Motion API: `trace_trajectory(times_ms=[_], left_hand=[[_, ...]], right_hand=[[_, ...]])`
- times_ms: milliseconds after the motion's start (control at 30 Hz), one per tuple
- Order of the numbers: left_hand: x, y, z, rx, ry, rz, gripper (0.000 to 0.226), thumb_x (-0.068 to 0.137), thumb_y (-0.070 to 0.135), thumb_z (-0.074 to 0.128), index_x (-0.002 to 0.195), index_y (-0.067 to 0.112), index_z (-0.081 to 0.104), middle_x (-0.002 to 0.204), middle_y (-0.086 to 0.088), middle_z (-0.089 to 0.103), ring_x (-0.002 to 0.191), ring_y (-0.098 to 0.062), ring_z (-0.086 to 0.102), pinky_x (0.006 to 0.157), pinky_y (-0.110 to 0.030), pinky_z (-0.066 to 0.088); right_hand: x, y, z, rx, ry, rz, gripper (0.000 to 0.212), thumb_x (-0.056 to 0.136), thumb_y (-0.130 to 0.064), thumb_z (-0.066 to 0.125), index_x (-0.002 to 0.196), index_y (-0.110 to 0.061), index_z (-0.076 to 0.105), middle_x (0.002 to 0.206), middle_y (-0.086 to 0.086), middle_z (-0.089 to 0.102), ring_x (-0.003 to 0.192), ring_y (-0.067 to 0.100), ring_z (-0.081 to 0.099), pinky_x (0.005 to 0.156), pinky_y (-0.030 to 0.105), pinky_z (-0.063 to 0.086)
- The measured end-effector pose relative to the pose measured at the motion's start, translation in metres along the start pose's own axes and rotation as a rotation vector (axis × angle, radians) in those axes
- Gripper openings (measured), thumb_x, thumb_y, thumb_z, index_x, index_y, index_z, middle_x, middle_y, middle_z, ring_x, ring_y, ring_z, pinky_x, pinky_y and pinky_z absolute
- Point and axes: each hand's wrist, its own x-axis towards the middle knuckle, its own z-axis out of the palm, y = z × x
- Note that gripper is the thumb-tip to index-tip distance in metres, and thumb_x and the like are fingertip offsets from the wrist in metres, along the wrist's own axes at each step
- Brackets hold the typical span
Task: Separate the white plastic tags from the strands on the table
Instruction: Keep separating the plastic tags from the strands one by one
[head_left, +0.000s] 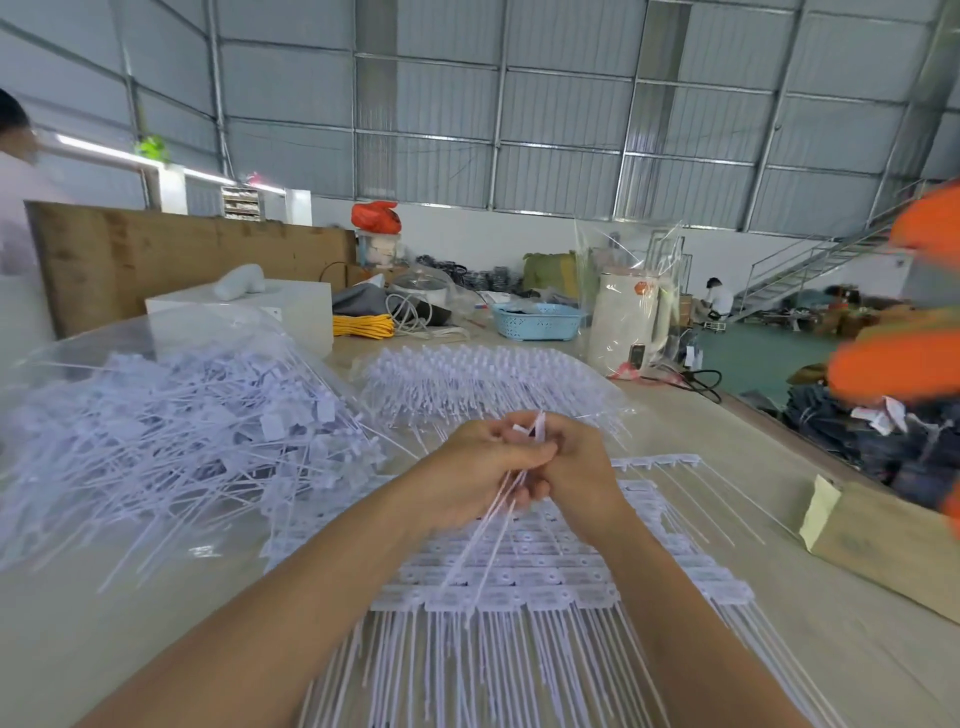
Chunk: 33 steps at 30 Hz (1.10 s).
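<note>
1. Bench (779, 467): pale top, runs from the near edge to the far end, right edge drops off to a green floor.
2. Loose pile of tags (171, 441): big tangled heap of white tags with thin strands, on clear plastic sheet along the left side of the bench.
3. Joined rows of tags (519, 577): flat sheets of white tags in rows at the near middle, under both forearms, strands hanging toward the near edge.
4. Second bundle (483, 379): more joined white tags fanned out mid-bench, beyond the hands.
5. Cardboard box (883, 540): lying by the right edge, near side.
6. White kettle (626, 322): wrapped in clear plastic, far right part of the bench.
7. Blue basket (537, 321): far end, just left of the kettle.
8. Yellow cord (363, 326): coiled, far end, left of the basket.
9. Left hand (478, 467): raised above the joined rows, fingers curled round a small bunch of strands (498, 525) that trail down toward the near edge.
10. Right hand (571, 467): touching the left hand, fingers curled, pinching the tag ends (535, 428) at the top of the same bunch. Exact finger contact is blurred.
</note>
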Motion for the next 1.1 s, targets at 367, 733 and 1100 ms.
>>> trace_trajectory(times_ms=[367,733,1100], left_hand=[[-0.029,0.021,-0.131,1.081,0.637,0.171,0.015,0.090,0.000,0.055,0.093,0.006,0.068,0.081,-0.008,0.071,0.068,-0.013,0.066,0.062,-0.022,0.049],[-0.028,0.023,-0.224,1.978,1.033,-0.310,0.029,0.091,0.003,0.051,0.116,0.010,0.063,0.124,-0.015,0.046,0.113,-0.028,0.048,0.088,-0.032,0.048],[-0.008,0.025,-0.106,1.902,0.598,-0.080,0.016,0.093,0.020,0.052,0.105,0.015,0.061,0.111,-0.004,0.061,0.102,-0.021,0.055,0.087,-0.034,0.042]], right_hand=[[0.001,0.007,-0.001,-0.157,-0.057,0.153,0.029,0.084,-0.016,0.067,0.112,-0.016,0.060,0.094,0.005,0.068,0.080,0.017,0.068,0.063,0.019,0.056],[0.002,0.009,0.001,-0.261,-0.100,0.168,0.010,0.086,-0.008,0.065,0.091,-0.016,0.066,0.080,0.006,0.070,0.057,0.011,0.066,0.055,0.017,0.052],[0.010,0.026,-0.009,-0.419,-0.024,0.191,0.007,0.086,0.001,0.062,0.084,-0.005,0.065,0.068,0.003,0.061,0.054,0.009,0.060,0.054,0.017,0.049]])
